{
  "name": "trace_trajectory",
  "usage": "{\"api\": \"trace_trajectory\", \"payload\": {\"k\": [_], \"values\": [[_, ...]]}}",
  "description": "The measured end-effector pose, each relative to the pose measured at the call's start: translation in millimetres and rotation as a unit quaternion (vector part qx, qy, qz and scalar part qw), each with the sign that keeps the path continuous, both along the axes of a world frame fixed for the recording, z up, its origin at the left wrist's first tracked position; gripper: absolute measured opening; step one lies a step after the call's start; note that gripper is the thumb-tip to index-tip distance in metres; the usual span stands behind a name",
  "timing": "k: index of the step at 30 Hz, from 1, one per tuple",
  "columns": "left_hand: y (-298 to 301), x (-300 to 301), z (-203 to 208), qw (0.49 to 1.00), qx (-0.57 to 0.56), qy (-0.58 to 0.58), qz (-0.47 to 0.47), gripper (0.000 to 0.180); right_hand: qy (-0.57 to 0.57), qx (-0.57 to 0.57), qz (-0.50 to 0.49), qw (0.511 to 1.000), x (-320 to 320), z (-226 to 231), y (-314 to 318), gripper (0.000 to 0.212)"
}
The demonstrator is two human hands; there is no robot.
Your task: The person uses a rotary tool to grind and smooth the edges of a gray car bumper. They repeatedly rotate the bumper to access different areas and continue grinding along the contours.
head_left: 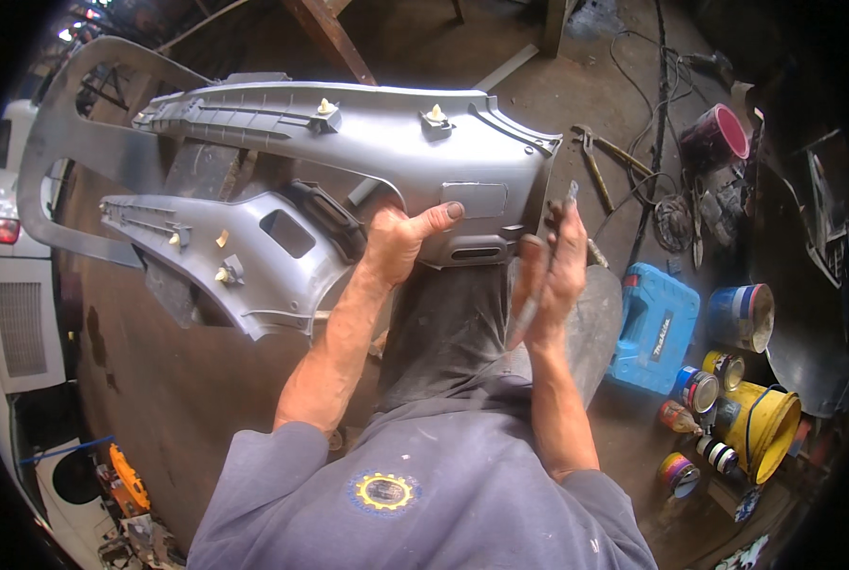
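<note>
The large silver panel stretched across in front of you, its broad end over your knees and its narrow, ribbed end away to your left. It looked like moulded plastic: probably light for its length, fairly stiff at the broad end, easier to flex or crack along the thin ribbed end, and a little slippery on its smooth face. The broad end's thick edge, beside the cutout, seemed the best place to take hold. The smaller silver panel lay nearer your left arm, apart from your hands. The blue case stood on the floor to your right.

Your left hand was closed around the large panel's edge, thumb flat on its face, the other fingers out of sight behind. Your right hand was beside the broad end, fingers partly bent; a thin grey piece showed at the tips, but blur left its grip impossible to tell. The pale clips stood up from the panel, likely fragile, so better not grasped.
</note>
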State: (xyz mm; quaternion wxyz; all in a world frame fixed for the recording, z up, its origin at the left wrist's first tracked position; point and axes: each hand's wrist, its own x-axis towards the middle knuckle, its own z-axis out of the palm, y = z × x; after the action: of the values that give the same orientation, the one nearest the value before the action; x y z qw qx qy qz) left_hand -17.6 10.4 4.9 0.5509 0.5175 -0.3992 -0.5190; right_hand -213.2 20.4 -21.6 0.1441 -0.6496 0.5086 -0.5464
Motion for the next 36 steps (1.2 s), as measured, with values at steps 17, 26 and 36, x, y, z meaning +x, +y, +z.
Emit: {"api": "trace_trajectory", "payload": {"k": [17, 26, 36], "values": [[-10.5, -11.9, -6.2, 0.996, -0.048, -0.003, 0.07, 0.035, -0.318, 0.101, 0.135, 0.933, -42.4, -1.4, -14.1, 0.031], [-13.3, 13.5, -29.6, 0.995, 0.029, -0.086, 0.03, 0.033, -0.169, 0.106, 0.108, 0.974, 1.6, -6.6, 12.1, 0.032], [-12.6, 4.5, -32.8, 0.991, -0.023, -0.107, 0.083, 0.064, -0.137, 0.03, 0.066, 0.988, 14.3, -14.7, 13.1, 0.028]]}}
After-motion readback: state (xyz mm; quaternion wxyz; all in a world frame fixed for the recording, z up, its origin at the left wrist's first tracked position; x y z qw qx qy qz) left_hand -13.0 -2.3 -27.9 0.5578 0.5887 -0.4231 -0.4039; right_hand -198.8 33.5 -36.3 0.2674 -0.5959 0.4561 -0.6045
